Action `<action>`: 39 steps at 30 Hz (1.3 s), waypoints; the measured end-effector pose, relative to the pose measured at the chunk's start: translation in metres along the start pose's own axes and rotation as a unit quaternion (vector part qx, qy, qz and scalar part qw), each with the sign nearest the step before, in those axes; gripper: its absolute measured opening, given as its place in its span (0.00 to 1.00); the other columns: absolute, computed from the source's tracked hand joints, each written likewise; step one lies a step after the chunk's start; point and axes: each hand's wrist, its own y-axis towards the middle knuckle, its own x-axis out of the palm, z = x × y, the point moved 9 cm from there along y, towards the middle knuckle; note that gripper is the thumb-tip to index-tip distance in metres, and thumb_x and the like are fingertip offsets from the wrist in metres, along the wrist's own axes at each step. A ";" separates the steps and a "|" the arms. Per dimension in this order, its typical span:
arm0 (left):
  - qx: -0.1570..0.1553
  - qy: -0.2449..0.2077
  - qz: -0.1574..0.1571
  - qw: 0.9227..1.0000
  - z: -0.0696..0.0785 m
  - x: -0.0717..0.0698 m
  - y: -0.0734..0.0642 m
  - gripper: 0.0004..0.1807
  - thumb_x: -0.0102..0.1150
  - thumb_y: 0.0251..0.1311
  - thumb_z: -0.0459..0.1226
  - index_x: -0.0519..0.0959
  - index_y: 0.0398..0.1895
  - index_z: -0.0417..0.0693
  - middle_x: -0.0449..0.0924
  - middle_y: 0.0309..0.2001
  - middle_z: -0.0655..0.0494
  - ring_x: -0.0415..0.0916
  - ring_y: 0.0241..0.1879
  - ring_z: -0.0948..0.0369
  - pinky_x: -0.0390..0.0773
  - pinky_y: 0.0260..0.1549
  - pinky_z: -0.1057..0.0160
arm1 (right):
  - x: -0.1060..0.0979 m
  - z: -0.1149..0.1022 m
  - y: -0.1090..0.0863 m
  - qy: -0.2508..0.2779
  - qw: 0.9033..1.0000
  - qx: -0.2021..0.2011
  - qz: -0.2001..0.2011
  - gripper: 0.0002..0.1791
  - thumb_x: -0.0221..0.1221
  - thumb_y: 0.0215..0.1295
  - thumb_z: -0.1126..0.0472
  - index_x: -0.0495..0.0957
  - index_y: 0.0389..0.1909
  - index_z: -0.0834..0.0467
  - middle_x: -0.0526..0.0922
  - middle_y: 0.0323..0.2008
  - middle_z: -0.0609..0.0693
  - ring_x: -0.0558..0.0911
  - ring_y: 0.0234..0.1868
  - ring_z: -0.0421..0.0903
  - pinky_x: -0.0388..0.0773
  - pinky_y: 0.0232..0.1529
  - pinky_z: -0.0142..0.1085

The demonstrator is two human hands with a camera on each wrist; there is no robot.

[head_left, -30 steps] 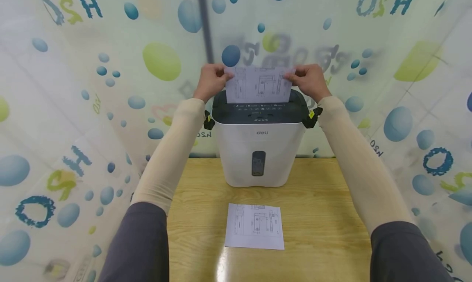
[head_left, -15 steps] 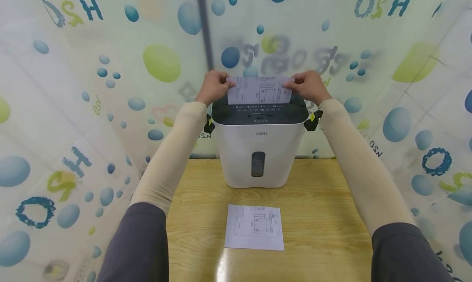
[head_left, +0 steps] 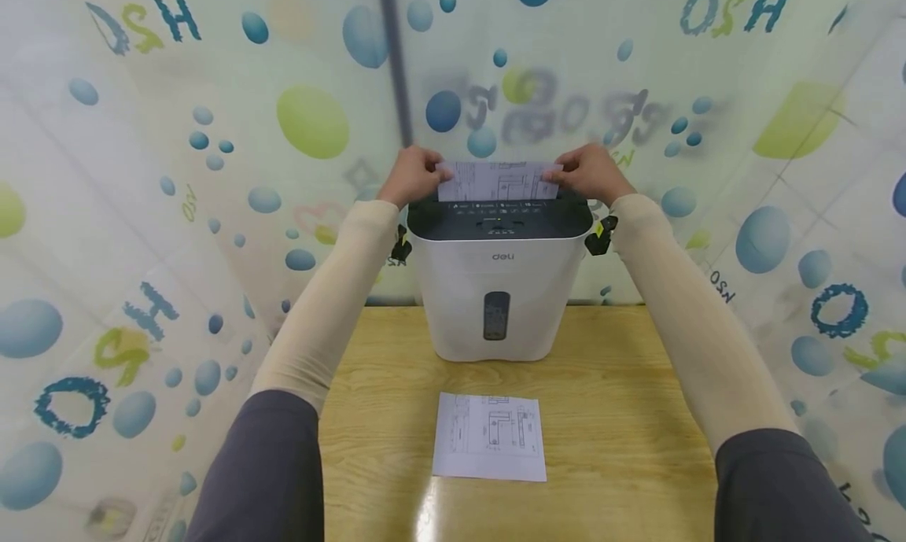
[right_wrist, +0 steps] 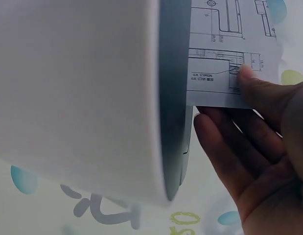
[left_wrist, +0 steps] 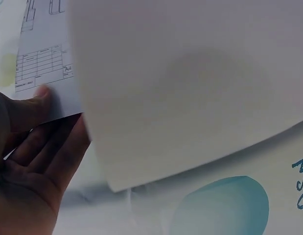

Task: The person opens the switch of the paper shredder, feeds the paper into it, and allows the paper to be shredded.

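A printed sheet of paper (head_left: 498,182) with line drawings stands upright in the top slot of a white deli paper shredder (head_left: 453,290) with a dark lid. Its lower part is hidden inside. My left hand (head_left: 412,175) pinches the sheet's upper left corner, thumb in front. On the opposite corner my right hand (head_left: 593,172) pinches it the same way. In the right wrist view, the thumb of the right hand (right_wrist: 268,161) lies on the sheet (right_wrist: 215,49), close beside the dark lid. The left wrist view has the shredder's pale body (left_wrist: 190,98) covering part of the sheet (left_wrist: 43,58).
A second printed sheet (head_left: 488,447) lies flat on the wooden table (head_left: 382,416) in front of the shredder. A patterned curtain (head_left: 212,251) hangs behind the shredder and along both sides.
The held sheet has sunk steadily deeper into the shredder's slot, so less of it shows. Both hands have moved down with it, still pinching its corners. The sheet on the table stays put.
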 end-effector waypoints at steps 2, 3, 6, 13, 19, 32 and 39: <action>0.005 0.004 -0.004 1.000 0.000 0.002 -0.001 0.12 0.58 0.73 0.39 0.85 0.48 0.39 0.84 0.41 0.45 0.70 0.35 0.55 0.65 0.32 0.63 | 0.001 0.000 0.000 -0.006 1.000 -0.001 -0.005 0.23 0.60 0.74 0.48 0.83 0.58 0.61 0.86 0.54 0.65 0.86 0.53 0.60 0.79 0.54 0.52; 0.006 0.006 -0.005 1.000 -0.001 0.003 -0.001 0.13 0.58 0.73 0.39 0.85 0.49 0.39 0.85 0.42 0.45 0.71 0.36 0.55 0.68 0.34 0.62 | 0.001 -0.001 -0.001 -0.009 1.000 -0.001 -0.007 0.23 0.60 0.74 0.49 0.83 0.58 0.61 0.86 0.54 0.65 0.86 0.53 0.60 0.79 0.55 0.53; 0.003 0.004 -0.013 1.000 -0.002 0.005 -0.001 0.14 0.58 0.73 0.40 0.85 0.52 0.41 0.86 0.48 0.46 0.76 0.42 0.55 0.75 0.42 0.60 | 0.002 -0.002 -0.001 -0.017 1.000 -0.003 -0.013 0.22 0.59 0.75 0.49 0.84 0.57 0.61 0.86 0.54 0.64 0.86 0.53 0.59 0.79 0.57 0.54; -0.003 -0.020 -0.014 1.000 -0.001 0.002 -0.003 0.16 0.60 0.72 0.42 0.84 0.56 0.44 0.86 0.54 0.46 0.81 0.53 0.52 0.80 0.55 0.53 | 0.001 -0.005 -0.004 -0.024 0.999 -0.011 -0.024 0.22 0.56 0.77 0.47 0.81 0.61 0.57 0.84 0.58 0.62 0.83 0.56 0.58 0.77 0.60 0.55; -0.010 -0.037 -0.025 0.999 -0.004 0.001 -0.009 0.26 0.61 0.70 0.49 0.77 0.67 0.48 0.80 0.64 0.47 0.76 0.65 0.52 0.76 0.65 0.51 | 0.003 -0.010 -0.011 -0.033 0.998 -0.026 -0.036 0.28 0.56 0.75 0.43 0.76 0.67 0.55 0.80 0.65 0.60 0.77 0.65 0.59 0.72 0.67 0.58; 0.004 -0.006 -0.014 1.000 -0.009 -0.010 -0.027 0.50 0.59 0.62 0.66 0.53 0.83 0.61 0.52 0.83 0.55 0.49 0.82 0.51 0.55 0.78 0.44 | 0.007 -0.011 -0.029 -0.066 0.996 -0.050 -0.042 0.46 0.58 0.67 0.31 0.55 0.81 0.43 0.51 0.83 0.52 0.53 0.82 0.59 0.53 0.77 0.65; -0.006 -0.005 0.007 1.000 -0.018 -0.019 -0.043 0.56 0.57 0.58 0.72 0.44 0.84 0.69 0.40 0.85 0.57 0.39 0.84 0.53 0.51 0.78 0.39 | 0.001 -0.011 -0.042 -0.075 0.994 -0.068 -0.029 0.49 0.58 0.68 0.31 0.50 0.83 0.45 0.42 0.84 0.52 0.43 0.84 0.58 0.45 0.78 0.67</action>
